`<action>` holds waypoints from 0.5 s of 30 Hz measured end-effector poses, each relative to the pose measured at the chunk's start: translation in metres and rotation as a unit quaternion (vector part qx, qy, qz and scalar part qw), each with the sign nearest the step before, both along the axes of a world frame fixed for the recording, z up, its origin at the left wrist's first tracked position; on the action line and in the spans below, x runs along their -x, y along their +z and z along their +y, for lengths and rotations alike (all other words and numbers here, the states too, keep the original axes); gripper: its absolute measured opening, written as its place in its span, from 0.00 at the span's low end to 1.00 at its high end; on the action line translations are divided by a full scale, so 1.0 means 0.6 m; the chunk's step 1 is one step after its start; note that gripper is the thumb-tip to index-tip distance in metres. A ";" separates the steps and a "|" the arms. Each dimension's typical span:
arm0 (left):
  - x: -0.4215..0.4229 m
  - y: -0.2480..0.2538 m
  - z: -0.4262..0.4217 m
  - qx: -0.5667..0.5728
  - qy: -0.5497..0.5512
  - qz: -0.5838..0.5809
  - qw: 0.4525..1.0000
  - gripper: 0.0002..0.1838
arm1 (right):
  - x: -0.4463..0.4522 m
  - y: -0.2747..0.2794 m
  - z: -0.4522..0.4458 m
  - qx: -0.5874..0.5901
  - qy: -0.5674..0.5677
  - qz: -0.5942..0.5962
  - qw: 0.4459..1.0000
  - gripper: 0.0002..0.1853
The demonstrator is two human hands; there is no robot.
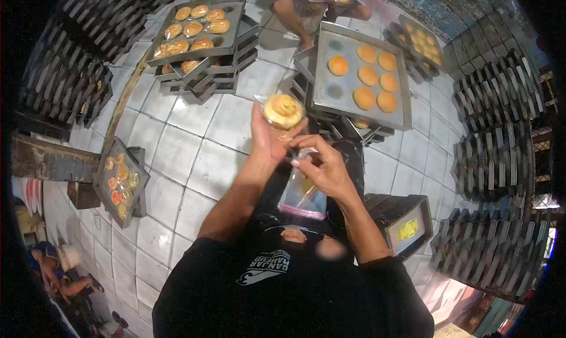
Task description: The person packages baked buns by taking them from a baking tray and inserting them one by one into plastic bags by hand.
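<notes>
A round golden bun with a swirled top sits in a clear plastic bag. My left hand is closed around the bun and bag from the left and below. Close beside it, my right hand has its thumb and fingers pinched together at the lower end of the bag. What exactly those fingers grip is too small to make out. On my lap, under the right hand, lies a stack of clear plastic bags with a pink edge.
A metal tray of plain buns rests on stacked trays ahead right. Another tray of wrapped buns tops a stack ahead left, and a smaller one is at left. A person's arm reaches in beyond. Tray racks line both sides.
</notes>
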State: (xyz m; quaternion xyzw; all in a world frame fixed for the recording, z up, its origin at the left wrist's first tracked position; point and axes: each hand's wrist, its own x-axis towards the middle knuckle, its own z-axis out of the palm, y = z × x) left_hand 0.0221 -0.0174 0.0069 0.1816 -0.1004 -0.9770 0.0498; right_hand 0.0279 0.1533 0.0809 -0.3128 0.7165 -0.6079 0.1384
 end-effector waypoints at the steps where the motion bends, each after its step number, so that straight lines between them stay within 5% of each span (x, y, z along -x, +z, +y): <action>1: 0.004 0.001 0.010 0.002 -0.004 -0.003 1.000 0.41 | 0.002 -0.021 -0.010 -0.022 0.030 0.079 0.996 0.09; 3: 0.016 0.002 0.032 0.002 -0.027 -0.069 0.997 0.39 | -0.007 -0.028 0.002 -0.047 0.053 0.158 0.985 0.10; 5: 0.027 -0.034 0.009 -0.028 -0.025 -0.054 0.998 0.37 | -0.021 0.014 0.025 -0.036 0.221 -0.134 0.965 0.13; 6: 0.021 -0.029 0.000 -0.003 -0.004 -0.037 0.999 0.37 | -0.036 0.023 0.041 0.083 0.355 -0.267 0.892 0.15; 7: 0.012 -0.027 -0.006 0.023 0.012 -0.023 0.999 0.37 | -0.037 0.026 0.049 0.086 0.354 -0.272 0.891 0.15; 9: -0.001 0.000 -0.009 0.024 0.028 -0.042 0.998 0.36 | -0.025 0.032 0.058 0.066 0.241 -0.111 0.962 0.10; 10: -0.026 0.025 0.004 0.025 -0.009 -0.006 1.000 0.35 | -0.018 0.020 0.054 -0.067 0.032 -0.028 0.997 0.11; 11: -0.055 0.048 0.017 0.025 -0.044 0.028 0.998 0.34 | 0.004 0.004 0.047 -0.099 -0.121 0.305 0.939 0.20; 13: -0.084 0.091 0.042 0.036 -0.162 0.013 0.986 0.31 | -0.005 0.004 0.049 -0.080 -0.104 0.349 0.928 0.22; 15: -0.078 -0.003 0.013 0.184 -0.135 0.175 0.958 0.28 | -0.015 0.004 0.044 -0.094 -0.087 0.321 0.938 0.19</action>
